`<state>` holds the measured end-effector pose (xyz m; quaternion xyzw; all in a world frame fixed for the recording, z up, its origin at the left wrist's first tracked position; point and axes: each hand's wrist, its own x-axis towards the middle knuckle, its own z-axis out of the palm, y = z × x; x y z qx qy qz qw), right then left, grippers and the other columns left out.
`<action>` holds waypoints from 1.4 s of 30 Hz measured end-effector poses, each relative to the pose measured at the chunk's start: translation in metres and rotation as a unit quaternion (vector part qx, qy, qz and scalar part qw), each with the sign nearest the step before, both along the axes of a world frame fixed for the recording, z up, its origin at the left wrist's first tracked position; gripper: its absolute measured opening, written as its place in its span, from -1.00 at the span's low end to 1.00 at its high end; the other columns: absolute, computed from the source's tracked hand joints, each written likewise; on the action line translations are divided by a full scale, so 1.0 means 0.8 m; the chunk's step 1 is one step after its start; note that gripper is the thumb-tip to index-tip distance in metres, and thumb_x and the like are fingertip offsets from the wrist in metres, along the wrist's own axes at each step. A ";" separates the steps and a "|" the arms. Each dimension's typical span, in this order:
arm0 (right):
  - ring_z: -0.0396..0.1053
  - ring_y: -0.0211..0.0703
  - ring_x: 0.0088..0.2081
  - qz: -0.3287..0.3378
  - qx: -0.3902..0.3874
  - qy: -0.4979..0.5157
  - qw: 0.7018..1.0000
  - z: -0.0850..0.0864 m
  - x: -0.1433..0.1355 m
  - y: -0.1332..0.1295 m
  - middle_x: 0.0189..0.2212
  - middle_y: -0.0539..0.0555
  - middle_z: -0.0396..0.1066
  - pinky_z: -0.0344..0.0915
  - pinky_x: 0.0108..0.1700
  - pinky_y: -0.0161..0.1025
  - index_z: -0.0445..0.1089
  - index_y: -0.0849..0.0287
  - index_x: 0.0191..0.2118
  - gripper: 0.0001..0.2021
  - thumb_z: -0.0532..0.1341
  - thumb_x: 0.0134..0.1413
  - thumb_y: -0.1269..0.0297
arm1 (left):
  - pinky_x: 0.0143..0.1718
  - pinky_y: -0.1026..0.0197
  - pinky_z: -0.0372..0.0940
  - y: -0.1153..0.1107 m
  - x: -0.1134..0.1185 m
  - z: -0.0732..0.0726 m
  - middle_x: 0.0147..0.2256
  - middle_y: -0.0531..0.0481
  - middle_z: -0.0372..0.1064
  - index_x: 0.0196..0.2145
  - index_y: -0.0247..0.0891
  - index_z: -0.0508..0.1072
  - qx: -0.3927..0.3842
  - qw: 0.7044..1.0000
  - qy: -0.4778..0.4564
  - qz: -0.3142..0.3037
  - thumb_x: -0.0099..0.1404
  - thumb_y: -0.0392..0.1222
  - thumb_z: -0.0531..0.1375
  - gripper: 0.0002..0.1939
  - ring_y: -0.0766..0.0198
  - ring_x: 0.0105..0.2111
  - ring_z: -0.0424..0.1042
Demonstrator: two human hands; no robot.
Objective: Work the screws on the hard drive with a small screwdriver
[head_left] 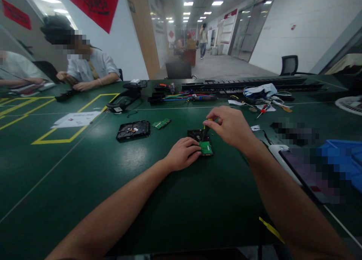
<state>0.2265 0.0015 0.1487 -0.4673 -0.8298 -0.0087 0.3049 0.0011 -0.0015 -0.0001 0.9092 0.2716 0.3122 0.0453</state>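
In the head view, a hard drive (193,133) lies on the green tabletop with a green circuit board (206,148) on its near half. My left hand (183,153) grips the drive's left side, with its fingers reaching over the edge of the board. Pinched between the thumb and fingers of my right hand (229,126) is a small screwdriver (206,131) with a yellow and dark handle. It stands nearly upright over the drive; the tip is too small to make out. A second hard drive (132,131) and a loose circuit board (161,123) lie to the left.
Cables (178,97), a pair of orange-handled pliers (161,86) and a red screwdriver (265,108) lie farther back. A blue bin (343,154) and a device with a pixelated screen (299,165) are at right. A co-worker (93,67) sits at the far left.
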 end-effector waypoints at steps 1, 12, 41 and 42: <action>0.45 -0.07 -0.27 0.009 -0.001 0.001 1.000 0.001 0.000 -0.001 -0.23 0.11 0.59 0.27 -0.17 -0.13 0.56 0.13 -0.23 -0.93 0.34 0.23 0.28 | 0.15 -0.09 0.36 0.000 0.000 0.000 0.02 -0.15 0.52 0.01 -0.17 0.59 -0.001 1.000 0.001 0.000 0.56 -0.05 0.13 -0.72 0.06 0.08 0.47; 0.50 -0.10 -0.33 0.001 -0.015 0.008 1.000 -0.003 -0.003 -0.001 -0.22 0.09 0.65 0.33 -0.18 -0.14 0.61 0.14 -0.05 -0.81 0.30 0.27 0.28 | 0.15 -0.08 0.36 0.001 0.000 -0.001 0.02 -0.16 0.52 0.01 -0.20 0.59 0.000 1.000 -0.001 -0.003 0.54 -0.07 0.15 -0.73 0.06 0.09 0.47; 0.48 -0.03 -0.26 0.011 -0.026 0.015 0.999 -0.006 -0.008 -0.001 -0.19 0.15 0.61 0.32 -0.12 -0.10 0.52 0.15 -0.04 -0.77 0.16 0.28 0.40 | 0.15 -0.08 0.36 0.000 0.001 0.001 0.02 -0.15 0.52 0.01 -0.19 0.59 -0.003 1.000 0.002 0.000 0.56 -0.06 0.13 -0.72 0.06 0.08 0.47; 0.48 -0.03 -0.25 0.012 -0.026 0.014 0.999 -0.006 -0.009 -0.002 -0.18 0.15 0.61 0.32 -0.11 -0.09 0.52 0.16 -0.03 -0.76 0.16 0.27 0.40 | 0.15 -0.08 0.36 0.000 0.001 0.001 0.02 -0.15 0.52 0.01 -0.19 0.59 -0.003 1.000 0.001 0.000 0.55 -0.06 0.13 -0.72 0.06 0.08 0.47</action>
